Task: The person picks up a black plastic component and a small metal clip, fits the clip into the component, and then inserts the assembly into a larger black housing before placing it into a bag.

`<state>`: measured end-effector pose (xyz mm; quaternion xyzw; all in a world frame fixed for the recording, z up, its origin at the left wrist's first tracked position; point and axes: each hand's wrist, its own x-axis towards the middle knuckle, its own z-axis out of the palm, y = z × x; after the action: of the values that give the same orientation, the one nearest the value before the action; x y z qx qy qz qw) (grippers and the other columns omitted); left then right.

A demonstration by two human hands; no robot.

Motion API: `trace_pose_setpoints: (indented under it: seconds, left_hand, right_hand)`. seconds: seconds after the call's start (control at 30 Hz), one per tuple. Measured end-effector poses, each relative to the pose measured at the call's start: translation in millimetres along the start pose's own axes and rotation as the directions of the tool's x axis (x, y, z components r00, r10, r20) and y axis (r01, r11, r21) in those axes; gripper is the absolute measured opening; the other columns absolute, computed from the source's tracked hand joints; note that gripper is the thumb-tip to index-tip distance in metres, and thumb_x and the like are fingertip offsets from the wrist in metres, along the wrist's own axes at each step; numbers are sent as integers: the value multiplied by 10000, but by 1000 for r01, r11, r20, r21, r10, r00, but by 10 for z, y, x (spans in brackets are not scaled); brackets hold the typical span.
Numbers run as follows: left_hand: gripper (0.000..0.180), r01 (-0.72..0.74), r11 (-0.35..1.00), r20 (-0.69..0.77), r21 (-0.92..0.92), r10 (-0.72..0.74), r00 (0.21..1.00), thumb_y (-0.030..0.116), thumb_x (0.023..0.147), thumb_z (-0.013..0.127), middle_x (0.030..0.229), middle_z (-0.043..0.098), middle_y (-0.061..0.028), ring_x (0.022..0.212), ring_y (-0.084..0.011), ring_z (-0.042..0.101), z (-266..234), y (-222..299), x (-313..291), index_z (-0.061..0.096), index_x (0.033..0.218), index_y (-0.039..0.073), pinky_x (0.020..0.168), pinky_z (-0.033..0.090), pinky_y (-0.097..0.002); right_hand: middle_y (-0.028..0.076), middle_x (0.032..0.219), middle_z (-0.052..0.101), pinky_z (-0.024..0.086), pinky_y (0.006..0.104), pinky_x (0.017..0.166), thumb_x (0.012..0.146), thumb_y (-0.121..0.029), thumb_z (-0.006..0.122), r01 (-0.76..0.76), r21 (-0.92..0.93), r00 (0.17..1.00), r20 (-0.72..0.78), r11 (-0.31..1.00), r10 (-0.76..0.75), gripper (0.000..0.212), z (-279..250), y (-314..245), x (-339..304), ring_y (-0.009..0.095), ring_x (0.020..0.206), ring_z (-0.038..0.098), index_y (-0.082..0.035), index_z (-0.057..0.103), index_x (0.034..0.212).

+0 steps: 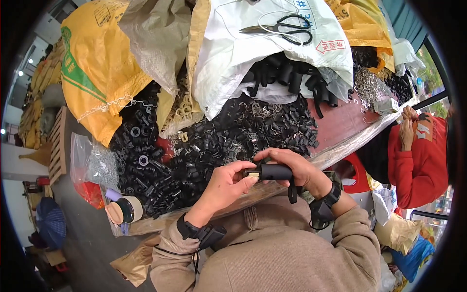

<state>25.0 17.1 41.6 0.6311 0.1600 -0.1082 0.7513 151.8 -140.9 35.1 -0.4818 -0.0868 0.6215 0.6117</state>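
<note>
My right hand (296,168) grips a black plastic tube-shaped part (276,172) with a short strap hanging from it. My left hand (224,184) pinches a small pale metal piece (251,173) at the tube's left end. Both hands hover just over the near edge of a red table (340,124), in front of a big heap of small black plastic parts (219,141). Both wrists wear black bands.
Yellow sacks (97,68) and a white sack (253,53) lie across the table's far side, with black scissors (284,28) on the white one. Tape rolls (125,210) sit at the near left corner. A person in a red top (418,160) sits to the right.
</note>
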Motion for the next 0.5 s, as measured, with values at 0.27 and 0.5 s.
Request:
trace_pose_setpoints:
  seconds: [0.27, 0.5]
  left_hand:
    - [254, 20, 999, -35, 44, -18, 999, 90, 775, 581, 694, 556, -17, 560, -49, 501, -14, -166, 46, 542, 1005, -9, 527, 443, -190]
    - [263, 10, 1000, -35, -10, -10, 999, 94, 778, 584, 716, 574, -25, 582, -44, 511, 8, -199, 64, 545, 1013, -16, 549, 447, -183]
  right_hand:
    - [139, 708, 588, 333, 172, 289, 884, -390, 289, -74, 40, 993, -94, 996, 78, 461, 28, 156, 52, 113, 386, 475, 0, 464, 1055]
    - [157, 695, 579, 320, 176, 277, 882, -403, 287, -142, 287, 984, -62, 947, 166, 465, 9, 256, 40, 124, 370, 461, -3, 479, 1019]
